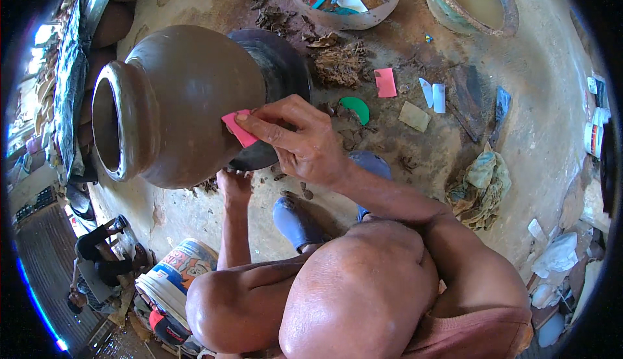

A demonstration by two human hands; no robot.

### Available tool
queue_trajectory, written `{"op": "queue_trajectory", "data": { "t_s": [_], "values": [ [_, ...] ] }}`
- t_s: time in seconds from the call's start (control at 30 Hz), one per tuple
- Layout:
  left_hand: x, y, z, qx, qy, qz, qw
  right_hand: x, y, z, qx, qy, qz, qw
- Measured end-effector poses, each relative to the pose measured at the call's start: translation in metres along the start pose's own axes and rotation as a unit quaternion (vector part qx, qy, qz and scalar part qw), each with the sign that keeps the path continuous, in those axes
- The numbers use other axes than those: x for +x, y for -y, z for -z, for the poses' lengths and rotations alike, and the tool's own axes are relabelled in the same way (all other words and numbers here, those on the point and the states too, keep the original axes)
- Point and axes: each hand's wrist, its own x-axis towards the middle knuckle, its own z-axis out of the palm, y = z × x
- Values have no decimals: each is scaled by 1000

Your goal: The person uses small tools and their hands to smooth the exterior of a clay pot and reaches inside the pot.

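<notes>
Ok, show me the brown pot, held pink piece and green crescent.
Brown pot (200, 96), head view: middle of its side.
Held pink piece (242, 132), head view: its exposed face.
Green crescent (356, 107), head view: its middle.

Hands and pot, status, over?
Right hand pinching pink card at pot. Left hand by black base, partly hidden. Green piece on floor, seemingly out of the way.

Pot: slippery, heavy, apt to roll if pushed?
The pot may be slippery, given its damp-looking sheen. It is probably heavy: its rim looks thick. On its side, it would likely roll, given its round belly.
</notes>
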Motion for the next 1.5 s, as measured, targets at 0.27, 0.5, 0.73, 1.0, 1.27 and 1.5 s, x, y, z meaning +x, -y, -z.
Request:
{"op": "queue_trajectory", "data": {
  "t_s": [0.27, 0.5, 0.73, 1.0, 1.27, 1.5],
  "values": [
    [19, -6, -8, -30, 128, -32, 991, -11, -6, 8, 3, 53, 12, 999],
    [22, -6, -1, 36, 2, -25, 999, -17, -73, 59, -121, -15, -110, 986],
    [29, 14, 8, 18, -37, -52, 998, -5, -155, 97, -364, 2, -121, 923],
    [24, 22, 13, -2, -20, -40, 999, -43, -162, 74, -396, 211, -13, 894],
    [15, 23, 9, -13, 4, -53, 998, -26, -157, 92, -327, 124, -109, 931],
    [19, 27, 13, -31, 24, -53, 998, -24, -147, 91, -304, 44, -186, 933]
  ]
}}
